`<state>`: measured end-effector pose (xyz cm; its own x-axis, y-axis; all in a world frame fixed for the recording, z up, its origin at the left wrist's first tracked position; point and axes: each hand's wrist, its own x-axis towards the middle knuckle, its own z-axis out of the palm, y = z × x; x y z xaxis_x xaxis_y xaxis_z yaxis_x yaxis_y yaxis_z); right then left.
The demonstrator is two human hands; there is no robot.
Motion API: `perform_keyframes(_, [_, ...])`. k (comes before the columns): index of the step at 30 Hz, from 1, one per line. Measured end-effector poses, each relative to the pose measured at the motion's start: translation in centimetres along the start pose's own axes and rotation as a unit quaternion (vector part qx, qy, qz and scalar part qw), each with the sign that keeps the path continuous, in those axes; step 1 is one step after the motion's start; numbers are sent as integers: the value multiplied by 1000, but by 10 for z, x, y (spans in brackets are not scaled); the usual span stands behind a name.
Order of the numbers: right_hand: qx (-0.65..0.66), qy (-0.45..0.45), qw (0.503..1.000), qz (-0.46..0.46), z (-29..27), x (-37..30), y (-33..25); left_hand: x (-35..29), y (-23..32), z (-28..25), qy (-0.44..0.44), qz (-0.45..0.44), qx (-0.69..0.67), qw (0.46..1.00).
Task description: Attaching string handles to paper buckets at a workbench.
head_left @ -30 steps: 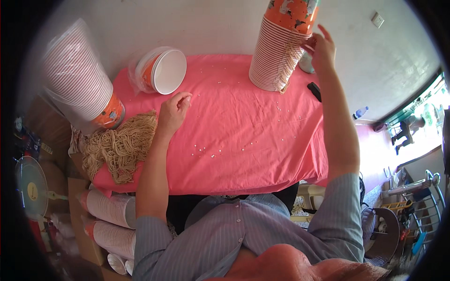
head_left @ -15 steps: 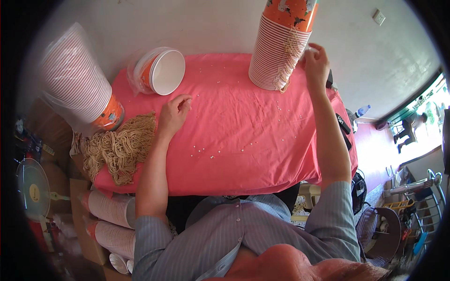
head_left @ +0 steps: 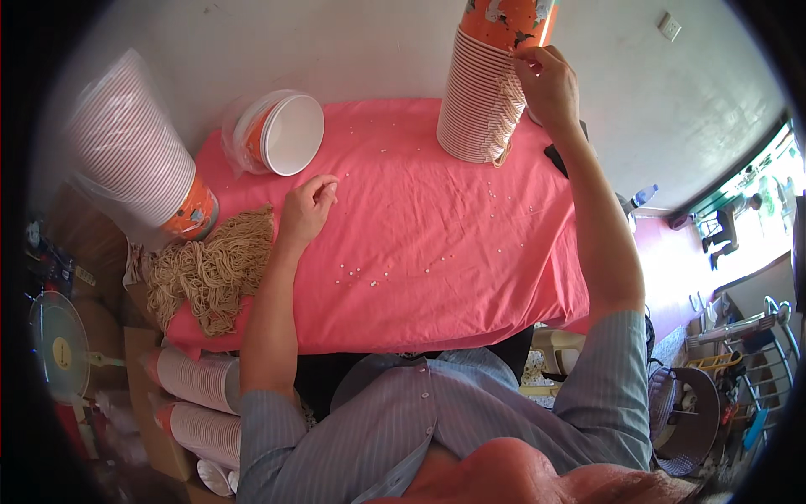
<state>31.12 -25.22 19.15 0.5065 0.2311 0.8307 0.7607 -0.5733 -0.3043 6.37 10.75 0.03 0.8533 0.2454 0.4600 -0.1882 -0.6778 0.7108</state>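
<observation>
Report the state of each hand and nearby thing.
Tall stack: nested, standing, cord loops down its side
Right hand: bunched beside tall stack, grip unclear
Left hand: curled, no object visible
Bagged stack: nested, wrapped
Tubs: nested, partly bagged, open
Cord pile: heaped, tangled
Cloth: creased, dotted with white specks

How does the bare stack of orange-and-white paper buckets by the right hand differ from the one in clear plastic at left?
The tall bare stack of orange-and-white paper buckets shows its orange printed wall at the top; the stack in clear plastic shows its orange wall at the bottom. Beige strings hang down the bare stack's rims; none show on the wrapped stack's. Both are nested, with many pale rims.
</observation>
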Motion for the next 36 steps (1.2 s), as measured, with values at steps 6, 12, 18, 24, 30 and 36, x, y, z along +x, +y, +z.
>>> perform_keyframes(6, [-10, -4, 1000, 10, 7, -12, 1, 0, 1, 2, -9, -12, -12, 1000])
perform_keyframes(12, [-16, -5, 999, 34, 4, -14, 1, 0, -1, 2, -13, -12, -14, 1000])
perform_keyframes(18, [21, 8, 999, 42, 5, -19, 6, 3, 2, 5, -15, 4, -14, 1000])
perform_keyframes(24, [27, -3, 996, 84, 3, -28, 0, 17, 33, 17, 11, 28, 0, 1000])
perform_keyframes(30, [101, 5, 987, 121, -10, -26, -3, 136, 182, 68, 115, 281, 9, 953])
perform_keyframes(36, [115, 3, 988, 103, -9, -27, -6, 212, 224, 122, 120, 301, 44, 945])
